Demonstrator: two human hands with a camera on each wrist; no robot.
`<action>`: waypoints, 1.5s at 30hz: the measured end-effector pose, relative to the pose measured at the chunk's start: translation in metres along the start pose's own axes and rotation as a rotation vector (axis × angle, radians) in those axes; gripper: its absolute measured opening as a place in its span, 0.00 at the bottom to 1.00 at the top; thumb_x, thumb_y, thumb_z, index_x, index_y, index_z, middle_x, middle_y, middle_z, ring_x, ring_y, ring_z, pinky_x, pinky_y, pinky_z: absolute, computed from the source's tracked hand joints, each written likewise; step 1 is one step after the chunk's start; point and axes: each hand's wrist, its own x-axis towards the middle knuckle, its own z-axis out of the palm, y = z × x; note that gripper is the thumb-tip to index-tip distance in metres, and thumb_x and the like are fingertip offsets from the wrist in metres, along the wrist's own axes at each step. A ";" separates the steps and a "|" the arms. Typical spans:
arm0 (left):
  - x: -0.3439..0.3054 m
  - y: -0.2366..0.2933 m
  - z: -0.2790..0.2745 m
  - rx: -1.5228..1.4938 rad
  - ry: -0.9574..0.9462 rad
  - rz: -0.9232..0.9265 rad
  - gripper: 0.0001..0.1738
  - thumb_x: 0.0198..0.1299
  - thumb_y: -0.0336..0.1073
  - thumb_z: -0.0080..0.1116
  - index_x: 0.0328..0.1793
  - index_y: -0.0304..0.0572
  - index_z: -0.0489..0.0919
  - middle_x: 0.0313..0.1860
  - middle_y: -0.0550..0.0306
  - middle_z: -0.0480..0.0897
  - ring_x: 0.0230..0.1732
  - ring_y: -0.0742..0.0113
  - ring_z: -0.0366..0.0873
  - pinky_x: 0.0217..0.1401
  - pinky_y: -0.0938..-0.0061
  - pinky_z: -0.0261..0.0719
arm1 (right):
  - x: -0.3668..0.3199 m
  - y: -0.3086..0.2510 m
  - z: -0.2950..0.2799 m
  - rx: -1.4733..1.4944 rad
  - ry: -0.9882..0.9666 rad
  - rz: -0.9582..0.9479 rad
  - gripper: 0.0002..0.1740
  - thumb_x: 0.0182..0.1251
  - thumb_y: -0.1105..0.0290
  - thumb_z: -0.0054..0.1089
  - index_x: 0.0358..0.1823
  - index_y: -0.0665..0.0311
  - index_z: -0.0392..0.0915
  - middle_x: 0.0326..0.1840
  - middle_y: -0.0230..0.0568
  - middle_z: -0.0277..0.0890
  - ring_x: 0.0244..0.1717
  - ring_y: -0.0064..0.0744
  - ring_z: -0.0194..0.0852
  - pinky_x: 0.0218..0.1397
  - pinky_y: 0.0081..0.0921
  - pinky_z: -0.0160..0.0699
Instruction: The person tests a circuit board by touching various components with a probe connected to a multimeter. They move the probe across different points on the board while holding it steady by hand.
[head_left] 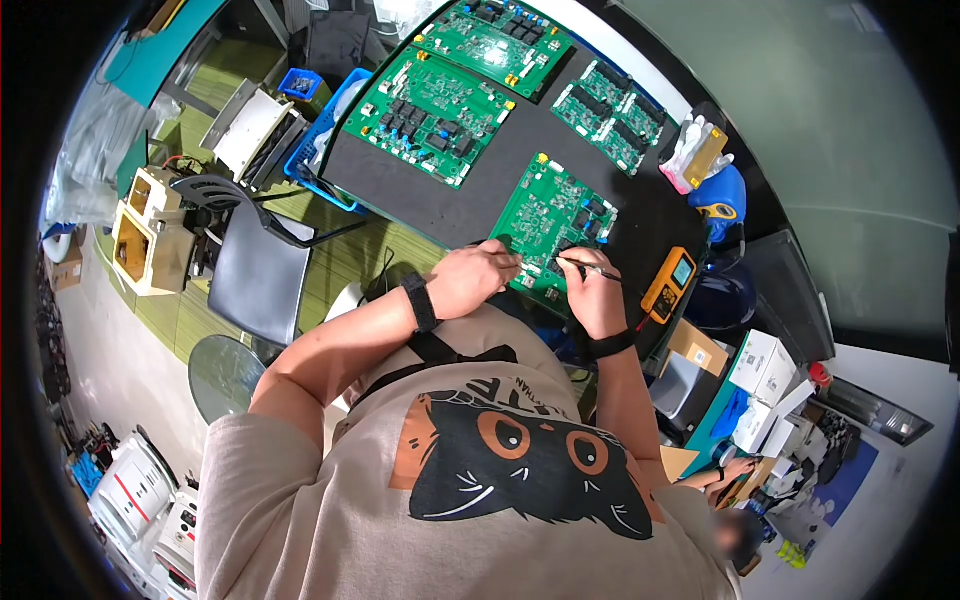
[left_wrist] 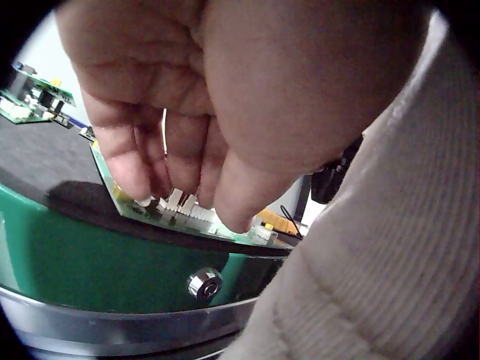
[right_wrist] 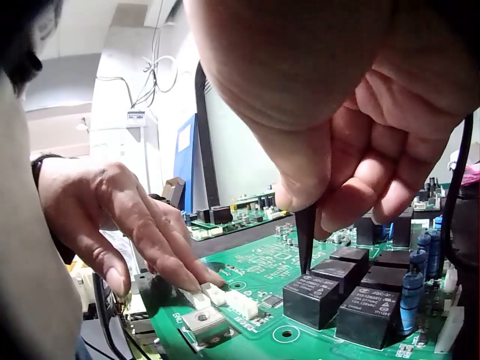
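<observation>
A green circuit board point(head_left: 540, 215) lies at the near edge of the black-topped table. My left hand point(head_left: 476, 277) rests on its near left edge, fairly straight fingers touching the white connectors point(right_wrist: 241, 304); the thumb hangs apart beside the edge. In the left wrist view the fingertips point(left_wrist: 135, 184) overlap those connectors. My right hand point(head_left: 597, 295) pinches a slim black pointed tool point(right_wrist: 304, 238), held nearly upright in the right wrist view. Its tip comes down at the back edge of a black relay point(right_wrist: 310, 298), among several relays and blue cylindrical parts point(right_wrist: 412, 300).
Two larger green boards point(head_left: 432, 118) lie toward the far left, and a panel of smaller boards point(head_left: 608, 115) farther back. A yellow handheld meter point(head_left: 668, 285) sits right of my right hand. Beyond it are a blue device point(head_left: 722, 198) and white gloves point(head_left: 692, 150). A chair point(head_left: 258, 270) stands at left.
</observation>
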 end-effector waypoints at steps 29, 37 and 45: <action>-0.001 0.005 -0.004 0.028 -0.010 -0.036 0.27 0.57 0.37 0.67 0.64 0.42 0.82 0.67 0.61 0.81 0.63 0.59 0.75 0.66 0.68 0.78 | -0.010 0.000 0.001 0.057 0.007 0.067 0.04 0.65 0.73 0.66 0.39 0.65 0.83 0.41 0.46 0.85 0.44 0.50 0.82 0.50 0.40 0.81; 0.000 0.005 -0.004 0.044 -0.008 -0.028 0.26 0.56 0.37 0.66 0.63 0.42 0.82 0.66 0.61 0.81 0.62 0.60 0.75 0.66 0.68 0.77 | -0.008 -0.001 -0.001 0.057 -0.012 0.055 0.04 0.66 0.73 0.65 0.38 0.66 0.83 0.40 0.46 0.85 0.44 0.50 0.82 0.50 0.40 0.80; -0.001 0.005 -0.004 0.051 -0.003 -0.023 0.25 0.58 0.37 0.65 0.63 0.42 0.82 0.66 0.60 0.82 0.62 0.60 0.75 0.66 0.69 0.77 | -0.009 -0.003 0.002 0.066 0.008 0.056 0.04 0.66 0.73 0.65 0.38 0.66 0.83 0.40 0.46 0.85 0.44 0.50 0.82 0.50 0.41 0.80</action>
